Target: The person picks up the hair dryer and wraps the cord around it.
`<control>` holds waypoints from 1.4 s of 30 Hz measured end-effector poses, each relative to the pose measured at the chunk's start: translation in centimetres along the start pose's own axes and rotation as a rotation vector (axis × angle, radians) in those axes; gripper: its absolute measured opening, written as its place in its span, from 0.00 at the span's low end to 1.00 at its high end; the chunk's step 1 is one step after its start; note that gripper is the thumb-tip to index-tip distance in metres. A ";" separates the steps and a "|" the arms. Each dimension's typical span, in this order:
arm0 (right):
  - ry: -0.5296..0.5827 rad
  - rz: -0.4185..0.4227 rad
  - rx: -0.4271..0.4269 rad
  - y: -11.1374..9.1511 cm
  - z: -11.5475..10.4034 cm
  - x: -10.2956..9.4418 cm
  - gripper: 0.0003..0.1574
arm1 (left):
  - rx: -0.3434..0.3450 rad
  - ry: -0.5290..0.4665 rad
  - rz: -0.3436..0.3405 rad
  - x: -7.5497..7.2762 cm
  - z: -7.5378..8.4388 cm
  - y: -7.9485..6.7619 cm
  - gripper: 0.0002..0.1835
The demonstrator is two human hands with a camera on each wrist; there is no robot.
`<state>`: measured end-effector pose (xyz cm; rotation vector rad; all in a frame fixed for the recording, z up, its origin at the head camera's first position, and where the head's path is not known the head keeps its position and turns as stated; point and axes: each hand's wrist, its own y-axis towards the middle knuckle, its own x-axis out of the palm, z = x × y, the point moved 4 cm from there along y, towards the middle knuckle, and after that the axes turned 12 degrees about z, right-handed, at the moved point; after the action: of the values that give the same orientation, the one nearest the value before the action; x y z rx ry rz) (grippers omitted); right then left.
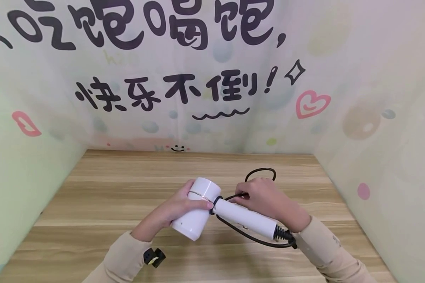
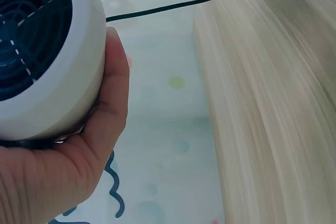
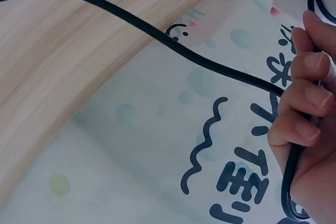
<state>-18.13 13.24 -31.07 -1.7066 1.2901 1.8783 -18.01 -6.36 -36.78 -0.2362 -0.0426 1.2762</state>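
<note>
A white hair dryer (image 1: pixel 246 218) is held above the table, its handle slanting down to the right. My left hand (image 1: pixel 182 204) grips its barrel, with the thumb across the side near the handle joint. In the left wrist view, the dark round grille (image 2: pixel 31 30) of the dryer shows beside that hand. Black cord (image 1: pixel 249 235) runs from the handle's ribbed end and loops round the handle's top. My right hand (image 1: pixel 263 196) is above the handle, its fingers curled round the cord (image 3: pixel 210 66). A loop of cord stands up behind this hand.
The wood-grain table (image 1: pixel 127 173) lies under both hands. A printed backdrop (image 1: pixel 145 129) with dark characters rises behind it, and pale side walls (image 1: pixel 386 157) enclose it left and right. A small black device (image 1: pixel 155 257) sits at the left cuff.
</note>
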 end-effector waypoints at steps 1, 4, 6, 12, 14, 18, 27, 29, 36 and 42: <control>-0.002 0.001 -0.010 0.0 0.0 -0.1 0.11 | 0.005 0.015 0.006 0.0 0.1 0.0 0.39; -0.036 0.002 -0.028 0.0 -0.1 -0.3 0.12 | 0.028 0.073 0.032 0.0 0.3 0.0 0.39; -0.083 -0.007 -0.020 -0.1 -0.1 -0.4 0.14 | 0.046 0.114 0.066 0.0 0.4 0.1 0.41; -0.193 -0.065 0.054 -0.2 -0.2 -1.1 0.22 | 0.088 0.251 0.213 -0.4 0.1 0.3 0.49; -0.196 -0.065 0.062 -0.1 -0.2 -1.4 0.22 | 0.100 0.302 0.257 -0.6 0.0 0.3 0.51; -0.166 -0.060 0.080 -0.1 -0.3 -2.2 0.18 | 0.109 0.367 0.321 -0.9 -0.4 0.5 0.53; 0.044 -0.059 0.068 0.0 -1.8 -2.1 0.09 | 0.150 0.348 0.394 -1.4 -0.8 1.5 0.53; 0.111 -0.090 0.071 0.0 -2.3 -1.8 0.10 | 0.160 0.341 0.411 -1.6 -1.1 1.9 0.53; 0.308 -0.197 0.172 -0.6 -3.3 -0.8 0.14 | 0.141 0.267 0.450 -2.6 -1.9 2.3 0.52; 0.374 -0.163 0.193 -0.9 -4.9 0.5 0.13 | 0.136 0.221 0.483 -2.8 -1.8 2.3 0.51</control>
<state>-14.46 9.87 -31.37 -2.0499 1.3610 1.3396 -20.67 -8.70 -38.72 -0.2786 0.3066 1.7178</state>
